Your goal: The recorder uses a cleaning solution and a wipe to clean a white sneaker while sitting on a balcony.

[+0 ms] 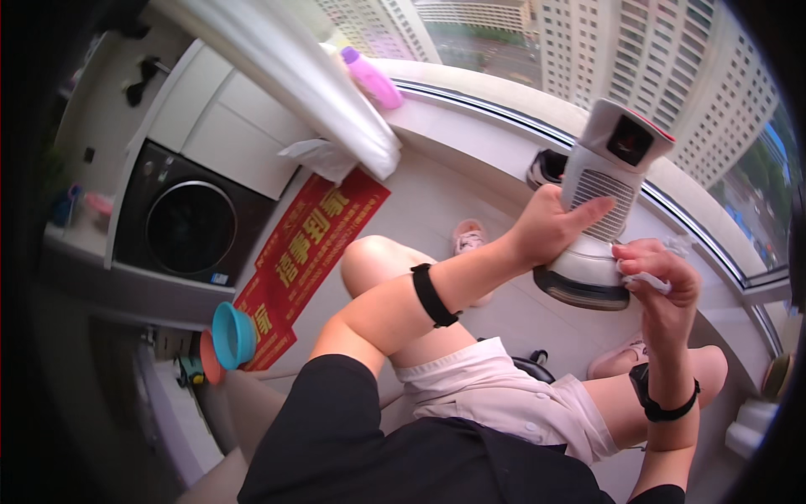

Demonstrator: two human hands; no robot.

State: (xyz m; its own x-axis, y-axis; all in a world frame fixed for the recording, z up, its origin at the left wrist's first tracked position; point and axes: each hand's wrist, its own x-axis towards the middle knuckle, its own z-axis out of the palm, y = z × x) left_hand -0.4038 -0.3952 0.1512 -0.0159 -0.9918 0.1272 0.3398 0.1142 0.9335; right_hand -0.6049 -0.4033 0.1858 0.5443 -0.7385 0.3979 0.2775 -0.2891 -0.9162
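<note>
A white high-top sneaker is held up in front of me, its padded tongue with a black patch pointing away and its rounded toe with a dark sole edge towards me. My left hand grips it around the middle, the thumb across the ribbed front. At the right side of the toe, my right hand pinches a crumpled white wipe or tissue, with fingertips at the shoe's surface. Behind the sneaker, a second shoe, white and dark, sits by the window ledge, partly hidden.
A pink bottle stands on the windowsill beside a white curtain. A red mat with yellow writing lies before a dark washing machine. Blue and orange basins are at lower left. Pink slippers are on my feet.
</note>
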